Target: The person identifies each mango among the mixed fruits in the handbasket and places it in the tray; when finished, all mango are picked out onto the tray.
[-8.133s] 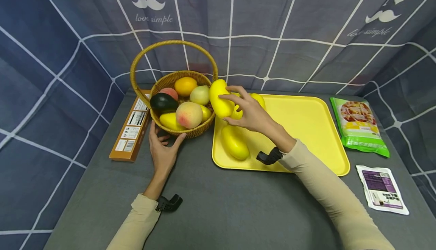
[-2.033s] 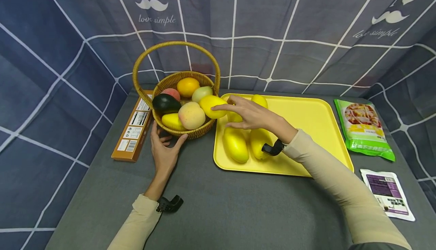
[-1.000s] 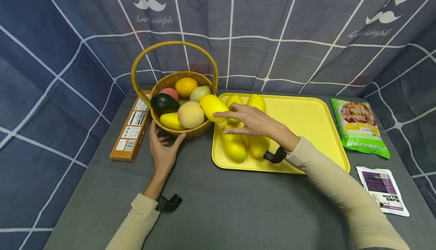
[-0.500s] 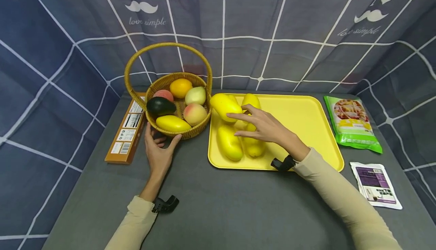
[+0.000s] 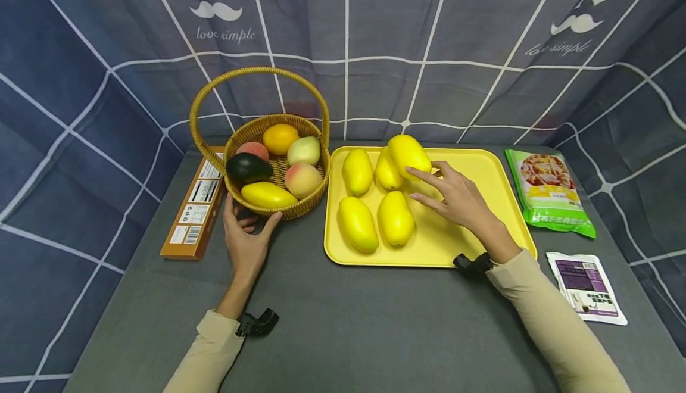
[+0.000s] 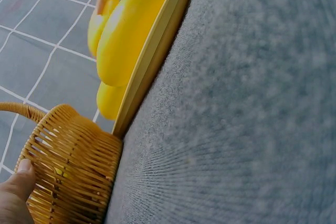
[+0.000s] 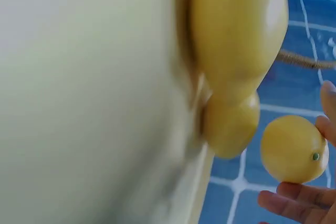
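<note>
My right hand (image 5: 455, 196) pinches a yellow mango (image 5: 409, 155) over the back of the yellow tray (image 5: 471, 250). In the right wrist view, thumb and fingers hold that mango (image 7: 293, 149) apart from the tray surface. Several other mangoes (image 5: 358, 224) lie on the tray's left half. My left hand (image 5: 248, 238) grips the near side of a wicker basket (image 5: 305, 207); its thumb (image 6: 23, 174) presses the weave in the left wrist view. Inside the basket are a dark green avocado-like fruit (image 5: 249, 168), a yellow mango (image 5: 268, 195), peaches (image 5: 303, 180), an orange fruit (image 5: 280, 139) and a pale green fruit (image 5: 304, 151).
An orange-brown box (image 5: 193, 211) lies left of the basket, close against it. Right of the tray are a green food packet (image 5: 549, 190) and a white-and-purple pouch (image 5: 586, 287). A tiled-pattern curtain (image 5: 375, 36) hangs behind the table. The basket's tall handle (image 5: 259, 71) arches above it.
My right hand has carried the mango from the basket's right rim rightward over the tray. A peach in the basket has shifted right. More mangoes lie on the tray than 8.1 s ago.
</note>
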### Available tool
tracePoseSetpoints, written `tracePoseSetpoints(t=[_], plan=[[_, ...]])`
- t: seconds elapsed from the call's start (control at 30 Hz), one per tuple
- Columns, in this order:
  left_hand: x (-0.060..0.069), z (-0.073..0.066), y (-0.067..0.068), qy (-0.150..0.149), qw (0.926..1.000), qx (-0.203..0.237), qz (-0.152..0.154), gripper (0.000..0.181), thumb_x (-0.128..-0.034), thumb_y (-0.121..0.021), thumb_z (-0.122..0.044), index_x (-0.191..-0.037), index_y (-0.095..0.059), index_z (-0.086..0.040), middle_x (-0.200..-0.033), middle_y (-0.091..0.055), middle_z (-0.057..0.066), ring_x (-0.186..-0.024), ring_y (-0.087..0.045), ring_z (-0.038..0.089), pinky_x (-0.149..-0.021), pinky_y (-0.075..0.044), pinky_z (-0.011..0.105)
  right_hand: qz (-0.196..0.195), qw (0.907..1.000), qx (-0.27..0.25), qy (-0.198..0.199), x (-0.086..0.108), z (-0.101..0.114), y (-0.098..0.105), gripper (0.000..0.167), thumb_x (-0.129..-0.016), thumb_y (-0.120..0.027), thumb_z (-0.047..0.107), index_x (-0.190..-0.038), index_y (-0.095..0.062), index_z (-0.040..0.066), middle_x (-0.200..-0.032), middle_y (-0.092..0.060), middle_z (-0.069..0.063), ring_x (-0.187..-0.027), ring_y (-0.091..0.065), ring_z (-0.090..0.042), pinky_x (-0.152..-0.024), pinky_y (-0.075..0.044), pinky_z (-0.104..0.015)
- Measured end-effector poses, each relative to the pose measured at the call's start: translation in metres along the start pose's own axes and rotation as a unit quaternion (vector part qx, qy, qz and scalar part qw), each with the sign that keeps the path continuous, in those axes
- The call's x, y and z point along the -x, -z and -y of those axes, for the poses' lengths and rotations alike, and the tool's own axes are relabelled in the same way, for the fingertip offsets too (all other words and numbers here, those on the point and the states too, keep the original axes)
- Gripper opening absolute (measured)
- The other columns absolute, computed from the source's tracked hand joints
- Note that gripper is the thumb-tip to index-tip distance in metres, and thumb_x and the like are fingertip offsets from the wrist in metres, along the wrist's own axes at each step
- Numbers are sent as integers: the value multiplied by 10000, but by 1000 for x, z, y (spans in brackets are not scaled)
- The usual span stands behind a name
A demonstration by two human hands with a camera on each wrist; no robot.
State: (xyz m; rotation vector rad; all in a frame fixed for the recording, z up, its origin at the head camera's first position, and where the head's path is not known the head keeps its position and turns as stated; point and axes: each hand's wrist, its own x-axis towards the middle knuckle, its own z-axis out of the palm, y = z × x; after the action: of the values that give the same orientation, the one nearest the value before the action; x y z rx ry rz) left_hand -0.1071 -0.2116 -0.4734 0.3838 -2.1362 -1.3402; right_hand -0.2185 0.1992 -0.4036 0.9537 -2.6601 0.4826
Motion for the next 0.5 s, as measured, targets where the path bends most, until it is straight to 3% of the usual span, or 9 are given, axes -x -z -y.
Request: tracePoseSetpoints(t=[0.1, 0.27, 0.5], plan=[[0, 0, 0, 14, 10000, 17, 6, 1013, -780, -838, -319, -1568, -203, -276, -1446, -417, 115, -970, -558, 242, -809, -385, 267, 135, 9989, 93, -445, 10, -11, 0, 549, -902, -689, 427, -1419, -515, 373, -1311, -515, -200, -794, -575, -289, -607, -470, -409], [0, 0, 0, 55, 10000, -13, 1, 1020, -778, -840, -323, -1568, -195, -292, -1464, -401, 114, -974, -556, 242, -819, -381, 265, 792, 9906, -27, -1113, 19, -25, -2, 520, -951, -579, 508, -1445, -479, 380, -1361, -457, -222, -831, -588, -326, -640, -482, -450], [0, -1, 0, 82, 10000, -38, 36, 1017, -781, -837, -322, -1567, -194, -294, -1455, -408, 117, -983, -554, 241, -827, -380, 279, 1456, 9815, -153, -1231, 22, -29, -3, 547, -962, -502, 574, -1470, -442, 378, -1273, -473, -208, -747, -525, -267, -589, -413, -366]])
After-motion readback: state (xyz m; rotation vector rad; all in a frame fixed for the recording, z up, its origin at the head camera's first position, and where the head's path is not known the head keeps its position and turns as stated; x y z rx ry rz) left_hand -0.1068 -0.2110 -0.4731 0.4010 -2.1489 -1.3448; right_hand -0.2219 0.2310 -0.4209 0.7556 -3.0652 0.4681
